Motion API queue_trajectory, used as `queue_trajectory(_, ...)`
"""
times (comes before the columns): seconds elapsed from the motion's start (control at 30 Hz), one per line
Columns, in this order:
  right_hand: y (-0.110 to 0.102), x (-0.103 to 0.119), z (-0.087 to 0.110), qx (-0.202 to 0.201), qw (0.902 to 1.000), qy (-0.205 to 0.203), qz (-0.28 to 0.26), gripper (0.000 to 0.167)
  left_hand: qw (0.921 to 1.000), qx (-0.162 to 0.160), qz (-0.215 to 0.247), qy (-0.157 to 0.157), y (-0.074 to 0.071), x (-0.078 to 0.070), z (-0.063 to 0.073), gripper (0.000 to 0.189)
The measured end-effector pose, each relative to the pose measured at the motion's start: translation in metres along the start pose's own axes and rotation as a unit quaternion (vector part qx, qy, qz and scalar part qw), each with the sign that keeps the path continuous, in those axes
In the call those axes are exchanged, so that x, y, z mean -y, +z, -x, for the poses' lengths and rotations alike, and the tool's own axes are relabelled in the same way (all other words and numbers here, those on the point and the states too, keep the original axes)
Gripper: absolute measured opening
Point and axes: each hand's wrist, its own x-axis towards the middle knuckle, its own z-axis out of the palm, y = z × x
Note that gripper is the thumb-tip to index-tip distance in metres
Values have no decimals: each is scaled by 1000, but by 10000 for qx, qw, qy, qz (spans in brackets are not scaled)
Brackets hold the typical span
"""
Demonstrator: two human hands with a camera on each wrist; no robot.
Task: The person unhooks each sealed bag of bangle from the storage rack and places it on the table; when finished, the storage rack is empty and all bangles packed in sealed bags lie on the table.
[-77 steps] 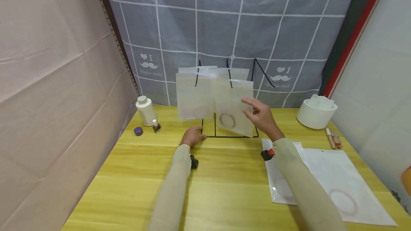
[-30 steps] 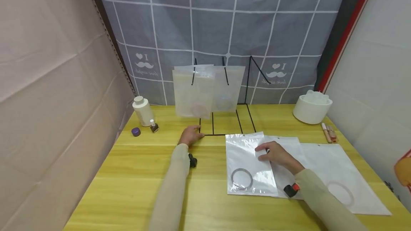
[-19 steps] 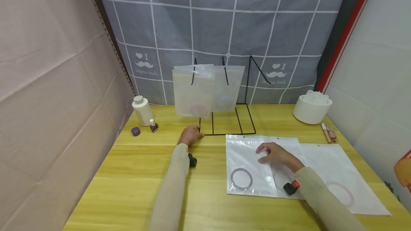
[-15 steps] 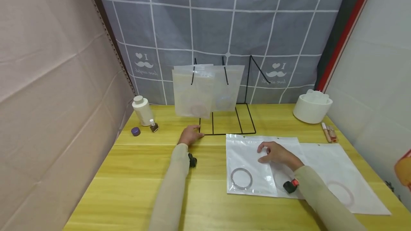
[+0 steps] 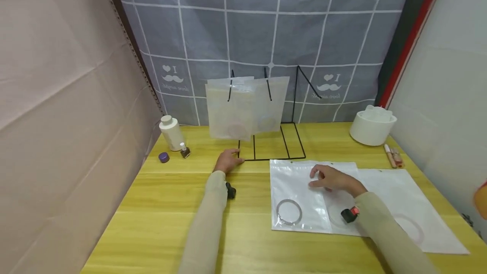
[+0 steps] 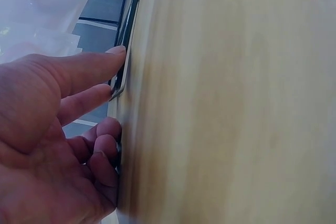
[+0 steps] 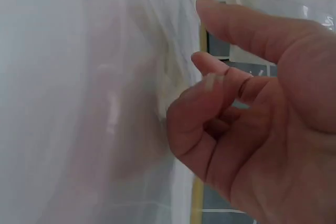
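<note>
My left hand [image 5: 227,162] pinches the front left corner of a black wire display rack [image 5: 266,159] between thumb and index finger; the left wrist view shows the fingertips [image 6: 116,56] on the wire. My right hand [image 5: 332,177] rests over white plastic zip bags lying flat on the table, with thumb and fingers apart and nothing seen between them. The nearest zip bag [image 5: 291,181] has a clear front and a grey ring on it. Two more flat bags [image 5: 403,198] lie partly under it and to the right. Translucent bags [image 5: 230,109] hang from the rack's two left hooks.
At the left stand a white bottle [image 5: 172,133], a small dark bottle [image 5: 184,151] and a purple cap [image 5: 163,157]. A round white container [image 5: 373,127] stands back right, with two small tubes [image 5: 393,156] near it. A grey checked cloth [image 5: 251,33] hangs behind.
A front bag has come off the rack's middle hook and now lies flat at the left of the table bags. My right hand came down with it. My left hand has stayed at the rack.
</note>
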Motion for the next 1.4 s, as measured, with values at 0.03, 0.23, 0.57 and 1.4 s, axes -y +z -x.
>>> queue_trajectory(0.03,-5,2,-2,-80,10000,-41,10,33,10000,1,4,-1,0,-1,1,51)
queue_trajectory(0.23,-37,26,-28,-1059,9938,-333,78,32,10000,-33,-5,10,3,-2,4,50)
queue_trajectory(0.57,-66,64,-106,-2038,9706,-1121,-618,46,9999,-84,61,72,9,0,0,50)
queue_trajectory(1.4,-55,120,-136,-2476,9270,-1988,-1997,47,9999,-123,-71,-7,3,-1,-1,50)
